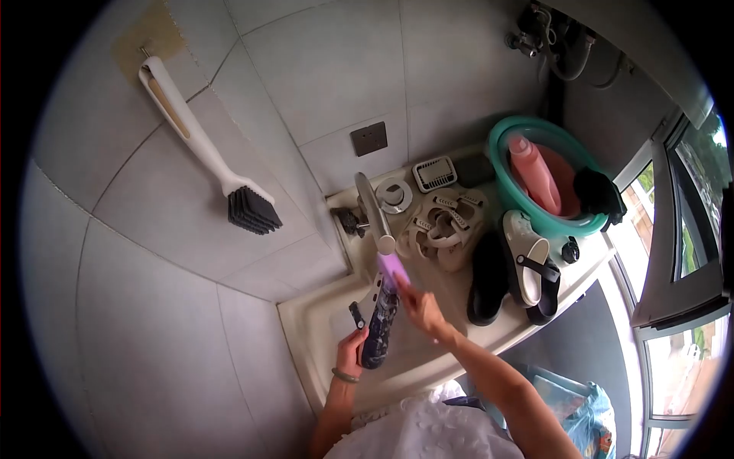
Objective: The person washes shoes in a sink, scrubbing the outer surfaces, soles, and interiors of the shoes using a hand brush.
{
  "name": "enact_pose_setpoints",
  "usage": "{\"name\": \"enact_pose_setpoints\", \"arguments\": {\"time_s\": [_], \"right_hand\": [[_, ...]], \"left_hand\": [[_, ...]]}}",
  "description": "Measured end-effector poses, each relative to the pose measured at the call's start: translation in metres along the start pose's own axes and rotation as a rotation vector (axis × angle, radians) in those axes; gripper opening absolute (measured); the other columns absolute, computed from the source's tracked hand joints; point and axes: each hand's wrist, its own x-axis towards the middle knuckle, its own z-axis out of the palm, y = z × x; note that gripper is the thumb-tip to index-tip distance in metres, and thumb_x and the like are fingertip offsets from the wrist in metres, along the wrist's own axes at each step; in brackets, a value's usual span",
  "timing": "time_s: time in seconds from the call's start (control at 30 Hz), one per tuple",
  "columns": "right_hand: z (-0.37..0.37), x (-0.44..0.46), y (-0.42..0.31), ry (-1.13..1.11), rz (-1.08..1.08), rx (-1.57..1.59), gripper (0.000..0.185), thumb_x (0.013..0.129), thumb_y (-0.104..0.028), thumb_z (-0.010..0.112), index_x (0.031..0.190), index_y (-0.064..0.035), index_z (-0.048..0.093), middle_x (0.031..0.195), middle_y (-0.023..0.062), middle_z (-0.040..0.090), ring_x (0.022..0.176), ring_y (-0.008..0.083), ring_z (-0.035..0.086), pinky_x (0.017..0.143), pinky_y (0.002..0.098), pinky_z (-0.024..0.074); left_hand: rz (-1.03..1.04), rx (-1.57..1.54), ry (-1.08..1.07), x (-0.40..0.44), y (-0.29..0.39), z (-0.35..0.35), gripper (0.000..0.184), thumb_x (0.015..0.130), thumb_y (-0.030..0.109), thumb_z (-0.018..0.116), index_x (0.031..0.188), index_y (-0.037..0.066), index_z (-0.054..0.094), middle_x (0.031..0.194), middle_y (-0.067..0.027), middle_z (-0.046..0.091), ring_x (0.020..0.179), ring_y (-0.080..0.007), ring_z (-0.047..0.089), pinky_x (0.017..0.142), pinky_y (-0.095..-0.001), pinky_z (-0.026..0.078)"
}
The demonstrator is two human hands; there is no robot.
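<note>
My left hand (352, 353) is wrapped round the heel end of a clog (379, 330) with a black sole and a white upper. The clog is tilted on its side over the sink (306, 325), its sole turned to the right, with whitish suds on it. In my right hand (423, 314) is a purple scrubbing brush (393, 268), pressed at the toe end of the sole; its underside is hidden. A metal faucet (371, 200) reaches over the toe end. Whether water runs cannot be made out.
On the right ledge are a white clog with a black strap (526, 256), a black shoe (487, 284), beige sandals (447, 229) and a soap dish (435, 174). A green basin (501, 141) holds a pink bottle (535, 177) and black cloth (600, 193). A long-handled brush (187, 126) hangs at left.
</note>
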Motion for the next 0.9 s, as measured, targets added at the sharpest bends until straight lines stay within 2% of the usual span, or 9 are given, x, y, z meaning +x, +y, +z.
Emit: {"name": "enact_pose_setpoints", "arguments": {"time_s": [0.1,0.17,0.2,0.27,0.47,0.6,0.7,0.87,0.9], "right_hand": [[-0.007,0.035,0.013,0.141,0.084,0.097,0.041,0.097,-0.020,0.053,0.138,-0.0154,0.050,0.063,0.0136,0.044,0.059,0.0121,0.042,0.057,0.0305,0.0431],[-0.009,0.035,0.021,0.136,0.195,0.232,0.047,0.096,-0.030,0.058,0.139,-0.0143,0.049,0.068,0.0040,0.054,0.067,0.0098,0.048,0.064,0.0267,0.0444],[-0.010,0.036,0.015,0.133,0.185,0.313,0.059,0.091,-0.043,0.061,0.140,-0.0145,0.048,0.066,0.0077,0.059,0.061,0.0095,0.050,0.056,0.0289,0.0442],[-0.015,0.034,0.003,0.009,0.385,0.516,0.072,0.087,-0.039,0.069,0.147,-0.0144,0.039,0.065,0.0005,0.055,0.057,0.0066,0.047,0.049,0.0244,0.0381],[-0.010,0.037,-0.025,0.035,0.414,0.994,0.083,0.084,-0.013,0.073,0.152,-0.0166,0.026,0.080,-0.0034,0.057,0.055,0.0025,0.043,0.043,0.0201,0.0301],[-0.008,0.038,-0.030,0.021,0.271,1.038,0.083,0.083,-0.010,0.074,0.152,-0.0164,0.027,0.084,-0.0037,0.058,0.056,0.0026,0.043,0.045,0.0197,0.0304],[0.000,0.038,-0.027,-0.003,0.272,0.971,0.083,0.082,-0.010,0.075,0.151,-0.0169,0.030,0.079,-0.0049,0.056,0.054,0.0025,0.042,0.045,0.0195,0.0296],[-0.005,0.036,-0.040,-0.024,0.343,0.980,0.077,0.084,-0.012,0.074,0.149,-0.0151,0.035,0.090,-0.0033,0.061,0.070,0.0048,0.052,0.056,0.0191,0.0410],[0.001,0.039,-0.025,-0.036,0.355,0.761,0.070,0.086,-0.017,0.072,0.147,-0.0126,0.038,0.096,0.0036,0.065,0.075,0.0081,0.058,0.059,0.0240,0.0458]], "left_hand": [[-0.076,-0.181,-0.123,-0.009,0.003,0.011,0.033,0.096,0.024,0.055,0.116,-0.001,0.060,0.110,-0.0108,0.067,0.098,-0.0217,0.065,0.088,-0.0355,0.051],[-0.065,-0.353,-0.174,-0.014,-0.004,-0.004,0.041,0.099,0.028,0.048,0.128,0.000,0.054,0.124,-0.0143,0.061,0.114,-0.0278,0.059,0.102,-0.0445,0.044],[-0.061,-0.354,-0.171,-0.014,-0.007,-0.008,0.041,0.099,0.028,0.048,0.128,0.000,0.054,0.124,-0.0143,0.061,0.114,-0.0278,0.059,0.102,-0.0445,0.044],[-0.085,-0.423,-0.201,-0.012,-0.011,-0.018,0.042,0.099,0.028,0.046,0.131,0.001,0.052,0.127,-0.0139,0.060,0.119,-0.0295,0.056,0.106,-0.0470,0.040],[-0.058,-0.389,-0.260,-0.004,-0.024,-0.041,0.045,0.099,0.025,0.049,0.135,-0.001,0.045,0.131,-0.0136,0.055,0.122,-0.0285,0.053,0.107,-0.0448,0.039],[-0.101,0.095,-0.171,0.009,-0.004,-0.028,0.060,0.092,0.017,0.063,0.142,-0.001,0.034,0.126,-0.0116,0.054,0.121,-0.0226,0.051,0.106,-0.0386,0.041],[0.473,0.487,-0.162,0.014,0.006,0.016,0.102,0.074,0.006,0.080,0.149,0.002,0.010,0.141,-0.0137,0.038,0.126,-0.0237,0.046,0.106,-0.0386,0.040],[0.715,0.989,0.098,0.027,0.019,0.026,0.093,0.067,0.016,0.085,0.140,0.001,0.030,0.138,-0.0178,0.041,0.127,-0.0273,0.046,0.104,-0.0381,0.040],[0.729,1.084,0.161,0.031,0.020,0.026,0.089,0.068,0.018,0.086,0.139,0.000,0.034,0.137,-0.0184,0.042,0.126,-0.0278,0.046,0.103,-0.0379,0.041]]}}
